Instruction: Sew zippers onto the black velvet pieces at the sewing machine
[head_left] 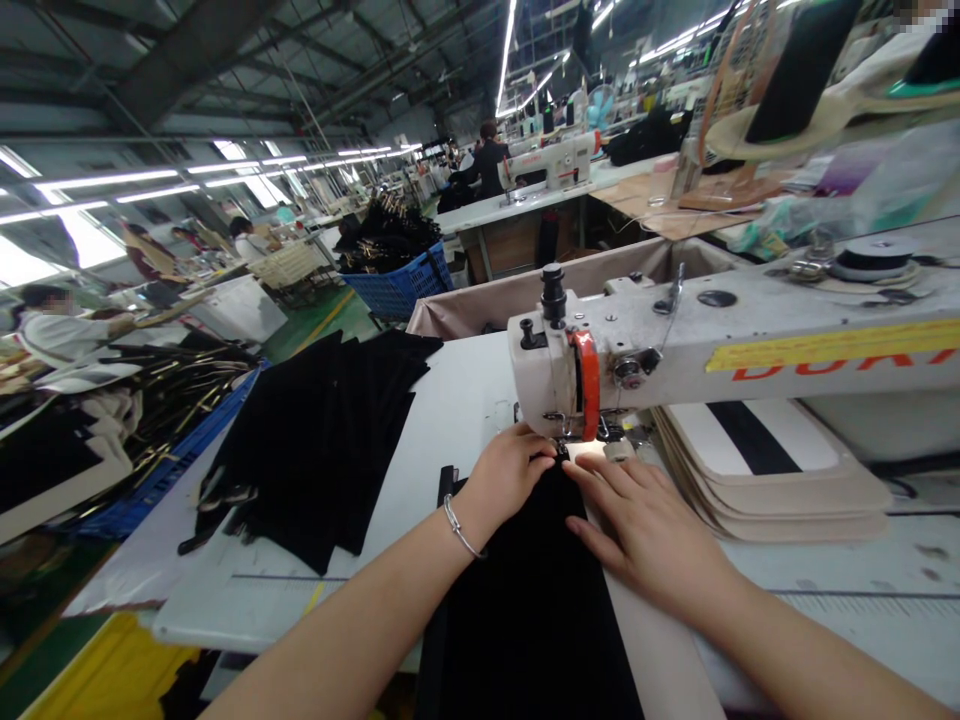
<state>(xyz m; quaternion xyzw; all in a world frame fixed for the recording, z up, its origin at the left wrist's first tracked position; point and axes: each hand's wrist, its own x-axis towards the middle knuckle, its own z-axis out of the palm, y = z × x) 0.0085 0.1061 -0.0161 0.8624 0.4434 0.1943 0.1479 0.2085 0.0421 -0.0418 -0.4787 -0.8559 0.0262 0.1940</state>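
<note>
A black fabric strip [536, 610] runs from the bottom of the view up to the presser foot of the white sewing machine [551, 375]. Beneath its right side shows a pale beige panel [645, 625]. My left hand [510, 475], with a silver bracelet at the wrist, pinches the black fabric's left edge just in front of the needle area. Flat on the right side lies my right hand [637, 510], fingers spread over the fabric and panel, fingertips close to the presser foot. The needle itself is hidden by the machine head and fingers.
Black fabric pieces [322, 430] are heaped on the table to the left. Right of the needle, beneath the machine arm, sits a stack of beige panels [772, 470]. A blue crate [401, 280] of black pieces stands beyond. Other people work at tables further back.
</note>
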